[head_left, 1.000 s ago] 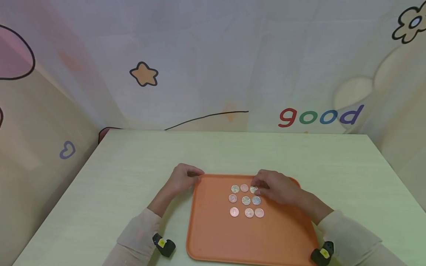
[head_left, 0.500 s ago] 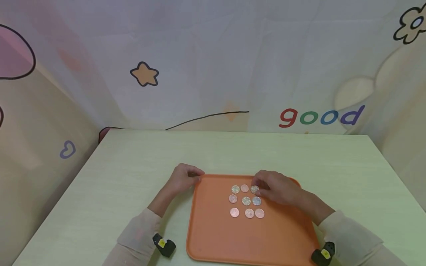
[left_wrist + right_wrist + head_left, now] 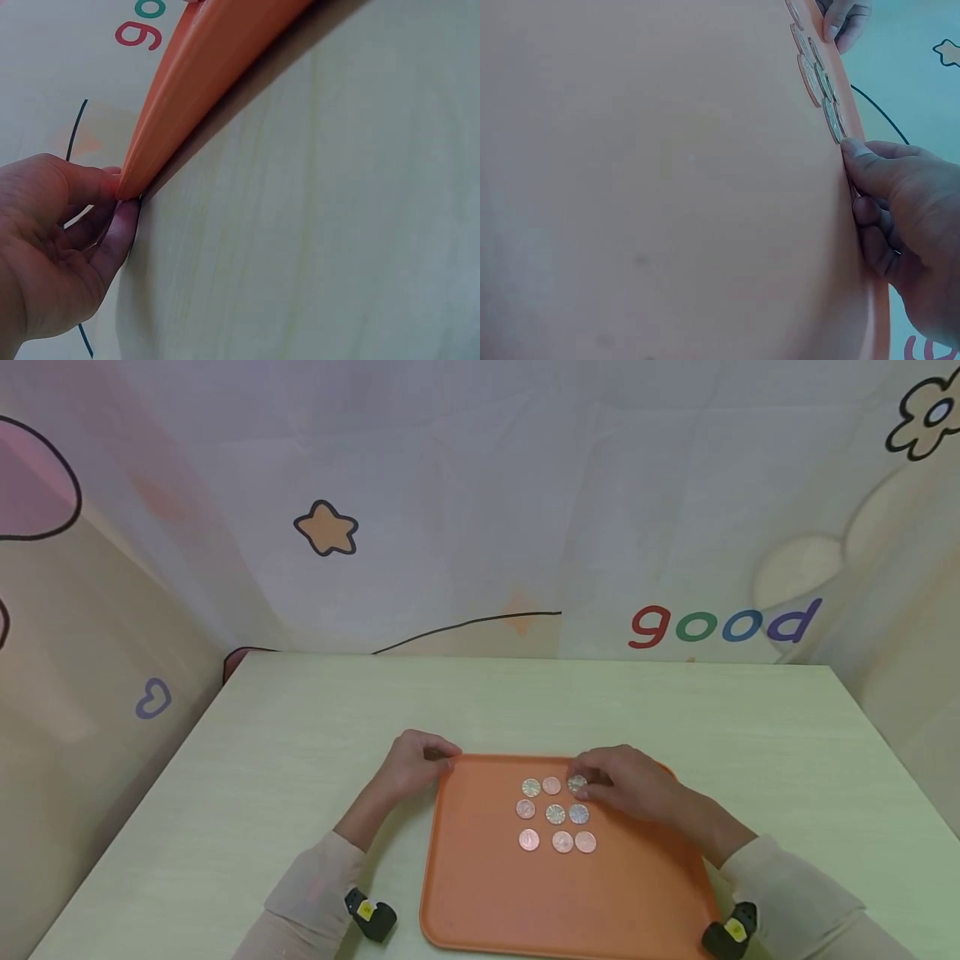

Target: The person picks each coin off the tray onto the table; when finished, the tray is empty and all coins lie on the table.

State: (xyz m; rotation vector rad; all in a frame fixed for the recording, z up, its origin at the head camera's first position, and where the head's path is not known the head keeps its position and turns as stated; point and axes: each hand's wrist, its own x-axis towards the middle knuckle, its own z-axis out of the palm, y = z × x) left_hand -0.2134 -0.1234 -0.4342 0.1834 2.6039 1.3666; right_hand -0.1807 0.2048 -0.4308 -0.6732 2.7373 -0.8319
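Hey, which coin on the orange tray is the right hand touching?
The coin at the right end of the far row: the right hand has thumb and finger at it, while the other eight lie untouched.

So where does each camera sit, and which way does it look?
Head: worn on the head, facing forward and down at the orange tray and coins; left hand, right hand and sleeves show.
Left wrist: worn there, facing the tray's corner and table; the left hand pinches that corner.
Right wrist: worn there, looking across the tray; the right hand shows, and part of the left at the top.
Head and right wrist views share the coins and both hands.
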